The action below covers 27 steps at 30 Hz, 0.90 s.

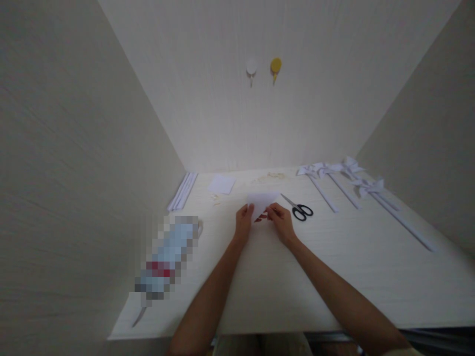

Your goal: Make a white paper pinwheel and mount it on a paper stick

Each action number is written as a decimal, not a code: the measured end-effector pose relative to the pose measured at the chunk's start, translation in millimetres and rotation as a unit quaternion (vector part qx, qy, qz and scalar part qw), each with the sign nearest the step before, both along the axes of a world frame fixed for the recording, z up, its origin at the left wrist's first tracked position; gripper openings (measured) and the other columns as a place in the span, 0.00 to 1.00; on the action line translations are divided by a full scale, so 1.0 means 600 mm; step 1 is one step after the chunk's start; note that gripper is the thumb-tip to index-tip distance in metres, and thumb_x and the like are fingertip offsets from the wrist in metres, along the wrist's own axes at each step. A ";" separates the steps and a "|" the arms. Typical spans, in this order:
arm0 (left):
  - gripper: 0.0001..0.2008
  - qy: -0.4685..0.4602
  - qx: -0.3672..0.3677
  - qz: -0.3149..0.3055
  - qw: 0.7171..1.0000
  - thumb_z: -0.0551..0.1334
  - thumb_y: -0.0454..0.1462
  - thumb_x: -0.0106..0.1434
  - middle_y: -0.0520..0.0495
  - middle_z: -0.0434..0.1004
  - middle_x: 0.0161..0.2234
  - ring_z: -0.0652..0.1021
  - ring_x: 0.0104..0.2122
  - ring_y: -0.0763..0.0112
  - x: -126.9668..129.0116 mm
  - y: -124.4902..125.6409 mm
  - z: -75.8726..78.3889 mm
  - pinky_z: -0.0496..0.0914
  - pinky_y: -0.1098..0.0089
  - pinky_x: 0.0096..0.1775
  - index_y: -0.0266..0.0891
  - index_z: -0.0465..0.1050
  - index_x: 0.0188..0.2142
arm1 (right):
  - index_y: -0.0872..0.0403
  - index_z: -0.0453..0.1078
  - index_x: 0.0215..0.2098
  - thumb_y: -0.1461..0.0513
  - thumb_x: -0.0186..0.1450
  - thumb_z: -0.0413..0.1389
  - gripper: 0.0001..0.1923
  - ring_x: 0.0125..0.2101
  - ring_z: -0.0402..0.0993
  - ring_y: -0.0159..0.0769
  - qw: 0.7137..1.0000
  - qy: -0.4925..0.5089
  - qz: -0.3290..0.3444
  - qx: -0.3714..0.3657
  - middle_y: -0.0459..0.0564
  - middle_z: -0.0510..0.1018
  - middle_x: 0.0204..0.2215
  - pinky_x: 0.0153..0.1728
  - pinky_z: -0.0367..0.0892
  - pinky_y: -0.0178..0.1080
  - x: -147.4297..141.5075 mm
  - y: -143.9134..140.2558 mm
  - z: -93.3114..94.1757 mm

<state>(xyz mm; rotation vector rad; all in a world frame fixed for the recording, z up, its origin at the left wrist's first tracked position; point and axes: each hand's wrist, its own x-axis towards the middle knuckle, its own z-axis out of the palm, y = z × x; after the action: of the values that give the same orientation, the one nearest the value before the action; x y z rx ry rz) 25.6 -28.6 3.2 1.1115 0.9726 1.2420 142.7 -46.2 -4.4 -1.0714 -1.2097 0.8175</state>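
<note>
Between my two hands is a white sheet of paper, held above the middle of the table and showing a slanted lower edge on the right. My left hand grips its left side, thumb on top. At the lower right edge, my right hand pinches the paper with thumb and fingers. Black-handled scissors lie just right of my right hand, blades pointing up and left. Beyond my left hand rests a small stack of white square paper.
White paper pinwheels on sticks lie at the right. Rolled white paper sticks are at the back left. A blurred pale-blue object lies at the left. White and yellow hooks are on the back wall.
</note>
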 end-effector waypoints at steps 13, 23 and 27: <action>0.31 -0.021 -0.051 -0.032 0.998 0.53 0.56 0.50 0.36 0.77 0.30 0.77 0.24 0.64 0.000 -0.001 0.005 0.68 0.70 0.24 0.27 0.74 0.33 | 0.55 0.65 0.23 0.57 0.55 0.52 0.09 0.18 0.60 0.27 0.998 0.055 0.011 -0.034 0.41 0.65 0.16 0.21 0.57 0.31 0.002 0.004 -0.009; 0.29 -0.030 -0.041 -0.069 0.996 0.54 0.54 0.50 0.37 0.77 0.32 0.77 0.23 0.67 -0.001 -0.001 0.005 0.67 0.72 0.24 0.29 0.72 0.35 | 0.55 0.66 0.23 0.57 0.54 0.53 0.09 0.18 0.60 0.26 0.997 0.068 0.005 -0.034 0.42 0.67 0.17 0.21 0.57 0.31 0.002 0.006 -0.008; 0.28 -0.024 -0.030 -0.074 0.997 0.54 0.53 0.51 0.37 0.77 0.33 0.77 0.23 0.67 -0.002 0.000 0.003 0.67 0.72 0.25 0.29 0.72 0.36 | 0.55 0.66 0.23 0.58 0.54 0.53 0.09 0.18 0.60 0.26 0.997 0.071 0.005 -0.035 0.42 0.68 0.17 0.21 0.56 0.31 0.002 0.005 -0.006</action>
<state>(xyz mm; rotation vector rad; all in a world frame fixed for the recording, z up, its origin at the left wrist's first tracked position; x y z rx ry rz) 24.6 -28.8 4.9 1.0823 0.8694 1.1085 144.1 -43.3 -7.8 -1.0456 -1.0737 0.9337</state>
